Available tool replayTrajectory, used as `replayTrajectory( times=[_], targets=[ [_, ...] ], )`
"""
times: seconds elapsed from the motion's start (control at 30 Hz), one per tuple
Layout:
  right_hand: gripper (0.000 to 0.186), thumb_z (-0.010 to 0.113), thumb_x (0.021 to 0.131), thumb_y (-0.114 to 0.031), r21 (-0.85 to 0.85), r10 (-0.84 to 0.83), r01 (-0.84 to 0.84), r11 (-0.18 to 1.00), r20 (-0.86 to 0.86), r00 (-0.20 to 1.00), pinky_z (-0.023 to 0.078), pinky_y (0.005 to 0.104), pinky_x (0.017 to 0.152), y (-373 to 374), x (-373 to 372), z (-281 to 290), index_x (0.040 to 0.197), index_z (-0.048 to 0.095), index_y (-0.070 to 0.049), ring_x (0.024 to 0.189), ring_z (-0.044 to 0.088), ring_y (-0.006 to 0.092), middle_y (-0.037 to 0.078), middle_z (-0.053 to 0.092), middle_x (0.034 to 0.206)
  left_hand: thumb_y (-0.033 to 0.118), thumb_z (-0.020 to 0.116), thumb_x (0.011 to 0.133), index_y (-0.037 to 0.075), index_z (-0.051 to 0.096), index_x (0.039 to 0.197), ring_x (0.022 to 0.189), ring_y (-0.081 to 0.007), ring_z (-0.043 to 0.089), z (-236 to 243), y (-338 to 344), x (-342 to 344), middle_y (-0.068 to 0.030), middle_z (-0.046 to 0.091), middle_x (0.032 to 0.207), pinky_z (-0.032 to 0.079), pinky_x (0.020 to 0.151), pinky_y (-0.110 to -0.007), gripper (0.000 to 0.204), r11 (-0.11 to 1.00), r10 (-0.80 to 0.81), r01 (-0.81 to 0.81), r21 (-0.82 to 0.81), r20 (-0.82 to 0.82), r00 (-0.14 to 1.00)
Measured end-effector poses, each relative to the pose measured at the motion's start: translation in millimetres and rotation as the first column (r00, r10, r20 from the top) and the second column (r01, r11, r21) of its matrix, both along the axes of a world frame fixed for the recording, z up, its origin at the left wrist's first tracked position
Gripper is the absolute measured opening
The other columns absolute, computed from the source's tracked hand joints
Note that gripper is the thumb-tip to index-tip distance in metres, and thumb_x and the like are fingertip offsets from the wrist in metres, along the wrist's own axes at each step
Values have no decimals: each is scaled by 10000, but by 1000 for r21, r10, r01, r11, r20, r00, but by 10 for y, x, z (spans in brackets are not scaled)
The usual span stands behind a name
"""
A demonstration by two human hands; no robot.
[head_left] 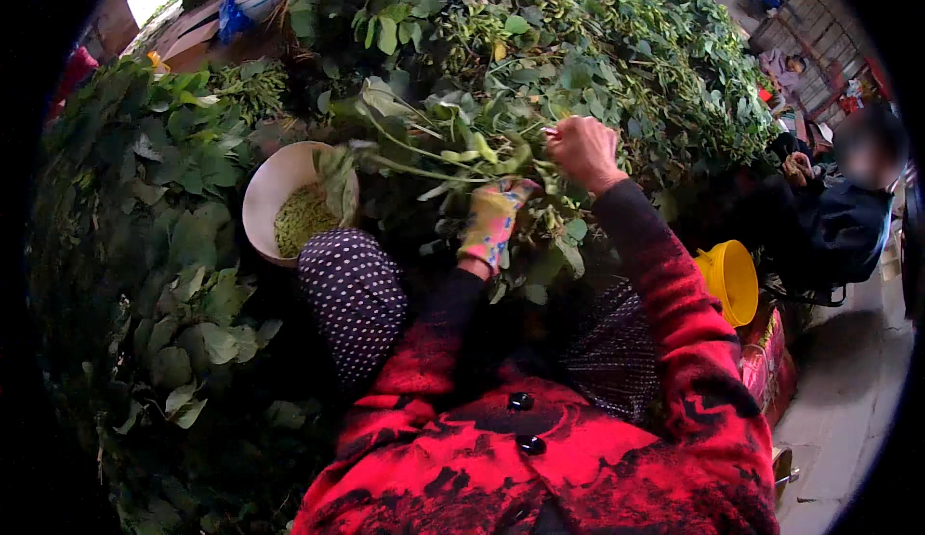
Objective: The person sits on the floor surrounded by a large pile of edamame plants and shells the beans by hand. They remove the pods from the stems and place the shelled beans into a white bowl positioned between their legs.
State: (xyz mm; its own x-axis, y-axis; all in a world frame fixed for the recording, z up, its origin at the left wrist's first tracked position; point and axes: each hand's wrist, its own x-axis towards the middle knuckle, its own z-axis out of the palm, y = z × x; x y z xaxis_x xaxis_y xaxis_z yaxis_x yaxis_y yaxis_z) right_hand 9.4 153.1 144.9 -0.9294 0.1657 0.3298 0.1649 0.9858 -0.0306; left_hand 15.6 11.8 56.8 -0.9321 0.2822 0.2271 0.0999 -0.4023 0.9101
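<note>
My left hand [493, 222] wears a yellow and pink patterned glove. Its fingers are wrapped round the stems of a leafy green bean plant [472, 154], which stretches out to the left with plump pods along it. Bare and closed, my right hand [585, 152] is just above and to the right of the glove, beside the plant's pods; what its curled fingers hold is hidden. A white bucket [258, 193] stands left of my knee, with small green beans or pods [303, 219] in its bottom. A leaf of the plant hangs over the bucket's right side.
A big heap of leafy bean plants [597, 43] rises in front, and more foliage [183, 333] lies left. A yellow bucket [737, 282] stands by my right arm. A person in dark clothes [838, 222] sits at right. A blue bag [233, 16] lies far left.
</note>
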Motion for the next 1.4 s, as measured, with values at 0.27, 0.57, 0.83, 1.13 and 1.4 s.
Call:
replayTrajectory(
  times=[0.27, 0.57, 0.83, 1.13, 1.4],
  targets=[
    [260, 580, 631, -313, -100, -19, 21, 995, 24, 1000, 443, 399, 539, 183, -35, 66, 608, 598, -54, 609, 574, 326, 163, 577, 630, 263, 553, 782, 46, 615, 845, 643, -109, 518, 88, -39, -33, -58, 605, 723, 403, 583, -248, 234, 926, 4, 73, -371, 201, 980],
    [134, 562, 770, -117, -649, -17, -244, 721, -368, 930, 396, 193, 540, 479, 484, 131, 775, 618, 5, 596, 489, 44, 2, 590, 654, 429, 509, 782, 89, 560, 722, 419, -119, 448, 172, -144, -65, 0, 507, 563, 317, 370, -228, 349, 993, -119, 105, 57, 547, 828],
    [172, 568, 773, -137, -917, -109, -234, 323, -282, 953, 344, 194, 499, 124, 931, -720, 848, 604, 14, 558, 407, 24, -58, 511, 646, 377, 437, 835, 68, 501, 885, 448, -92, 399, 443, -153, -40, 7, 467, 612, 308, 389, -223, 320, 956, -293, 271, 117, 477, 829],
    [256, 627, 724, -272, -990, -138, -134, -31, -129, 982, 312, 187, 480, -194, 578, -392, 818, 593, -37, 540, 376, 28, -67, 464, 627, 337, 447, 832, 86, 550, 893, 375, -78, 362, 451, -229, -226, 9, 498, 591, 249, 346, -205, 278, 930, -354, 361, 71, 442, 824],
    [251, 593, 652, -109, -891, -287, -344, 297, -427, 858, 251, 262, 420, -92, 467, -553, 528, 407, 6, 471, 314, 67, -19, 388, 495, 343, 485, 810, 56, 538, 841, 390, -95, 409, 399, -157, -196, -17, 484, 565, 293, 350, -211, 293, 913, -310, 393, -113, 435, 845]
  ],
)
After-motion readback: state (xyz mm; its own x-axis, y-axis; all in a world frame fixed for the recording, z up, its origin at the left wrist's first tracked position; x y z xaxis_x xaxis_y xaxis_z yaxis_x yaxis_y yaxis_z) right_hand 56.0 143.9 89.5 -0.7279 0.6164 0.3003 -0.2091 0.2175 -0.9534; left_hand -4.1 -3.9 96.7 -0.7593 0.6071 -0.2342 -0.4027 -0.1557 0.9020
